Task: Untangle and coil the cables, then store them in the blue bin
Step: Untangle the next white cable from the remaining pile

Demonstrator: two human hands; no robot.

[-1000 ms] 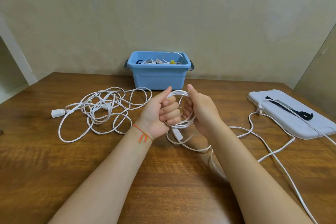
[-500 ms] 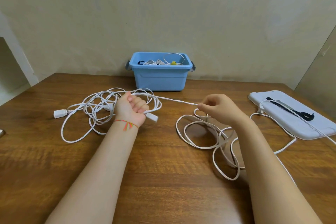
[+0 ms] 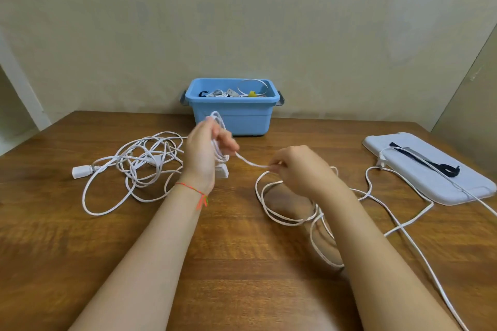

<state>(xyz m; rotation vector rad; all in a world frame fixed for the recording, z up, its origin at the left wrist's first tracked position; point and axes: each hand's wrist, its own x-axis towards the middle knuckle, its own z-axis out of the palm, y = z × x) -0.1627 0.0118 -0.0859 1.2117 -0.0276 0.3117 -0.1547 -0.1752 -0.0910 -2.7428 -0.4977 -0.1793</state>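
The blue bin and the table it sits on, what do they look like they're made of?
The blue bin looks like moulded plastic: even colour, rounded rim, soft sheen. The table looks like brown wood or wood-look laminate, with streaky grain and a glossy finish; which one I can't tell.

White round cables (image 3: 139, 161) lie on the brown wood-grain counter (image 3: 242, 263); light-blue plastic bin (image 3: 231, 115) (grey handles); pale lavender flat lid (image 3: 430, 177); orange thread bracelet (image 3: 197, 195).
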